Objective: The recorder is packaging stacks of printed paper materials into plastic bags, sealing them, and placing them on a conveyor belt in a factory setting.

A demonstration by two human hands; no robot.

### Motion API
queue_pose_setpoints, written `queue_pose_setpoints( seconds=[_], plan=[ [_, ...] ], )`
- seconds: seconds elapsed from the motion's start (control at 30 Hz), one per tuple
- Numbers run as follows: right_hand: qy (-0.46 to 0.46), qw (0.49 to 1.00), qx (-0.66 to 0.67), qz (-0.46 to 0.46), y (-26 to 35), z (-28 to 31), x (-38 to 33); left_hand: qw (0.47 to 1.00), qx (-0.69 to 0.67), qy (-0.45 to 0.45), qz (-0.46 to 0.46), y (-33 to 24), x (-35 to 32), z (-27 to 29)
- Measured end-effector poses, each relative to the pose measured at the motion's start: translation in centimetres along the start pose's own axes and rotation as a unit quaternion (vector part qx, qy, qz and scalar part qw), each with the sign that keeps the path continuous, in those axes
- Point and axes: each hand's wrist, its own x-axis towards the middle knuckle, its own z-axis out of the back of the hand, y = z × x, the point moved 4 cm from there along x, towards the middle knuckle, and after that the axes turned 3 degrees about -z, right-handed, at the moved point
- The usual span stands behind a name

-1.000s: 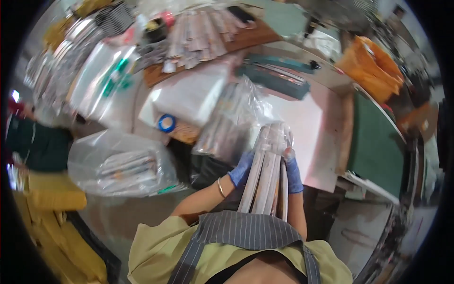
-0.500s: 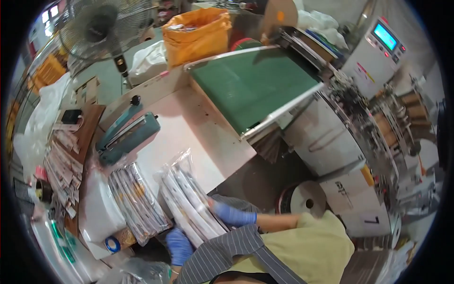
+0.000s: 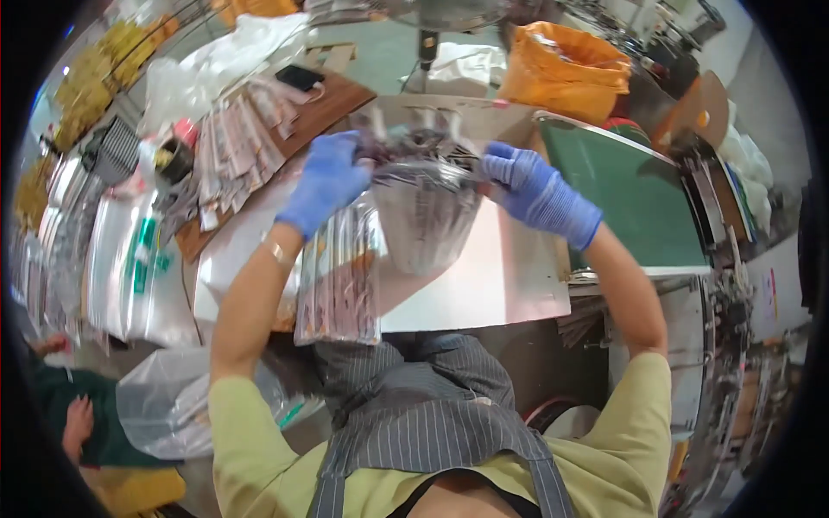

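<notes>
Both my hands wear blue knit gloves and are raised over the white table (image 3: 527, 298). My left hand (image 3: 328, 186) and my right hand (image 3: 535, 192) are closed on the two upper corners of a clear plastic bag (image 3: 427, 224). The bag stretches between them and narrows toward me; glare and motion blur hide its contents. Dark, blurred shapes show at its top edge, too smeared to name. Beside it, nearer my left forearm, a clear-wrapped bundle of flat printed packets (image 3: 341, 281) lies on the table.
Loose flat packets (image 3: 233, 160) and a black phone-like device (image 3: 300, 78) lie on a brown board at left. A green conveyor belt (image 3: 622, 198) adjoins the table at right, with an orange sack (image 3: 566, 73) behind. Another person's hand (image 3: 78, 423) shows at lower left.
My hands have risen from beside the bagged bundle near my lap to the far part of the table, holding the bag's corners. My view has turned left; the teal sealer is no longer plainly visible.
</notes>
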Motion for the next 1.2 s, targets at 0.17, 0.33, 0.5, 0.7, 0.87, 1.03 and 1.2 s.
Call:
queue_pose_setpoints(
  seconds=[0.17, 0.33, 0.5, 0.7, 0.87, 1.03, 1.2],
  plan=[
    [-0.078, 0.980, -0.026, -0.182, 2.6, 1.8, 1.1, 0.943, -0.314, -0.012, 0.108, 0.2, -2.1, 0.3],
    [-0.171, 0.977, -0.108, -0.070, 8.2, -3.4, 0.6, 0.960, -0.275, -0.024, -0.038, -2.3, -4.2, 1.2],
    [-0.156, 0.980, -0.056, -0.110, 5.7, -7.5, 0.7, 0.972, -0.073, -0.118, -0.188, -5.2, -4.9, 3.7],
    [-0.198, 0.975, -0.088, 0.038, 6.5, -6.5, 1.8, 0.951, -0.246, -0.019, -0.187, 0.8, -8.7, -4.3],
    [-0.112, 0.984, -0.115, -0.072, -1.1, -6.9, 8.0, 0.938, -0.345, -0.027, 0.013, 2.2, -7.0, -14.4],
    [-0.250, 0.870, -0.127, -0.406, -19.6, -15.6, 4.9, 0.820, -0.492, -0.014, 0.293, 8.8, -4.9, -24.2],
    [-0.300, 0.930, 0.103, -0.184, -13.4, -14.9, 12.8, 0.679, -0.643, 0.030, 0.353, 10.3, -2.4, -24.9]
  ],
)
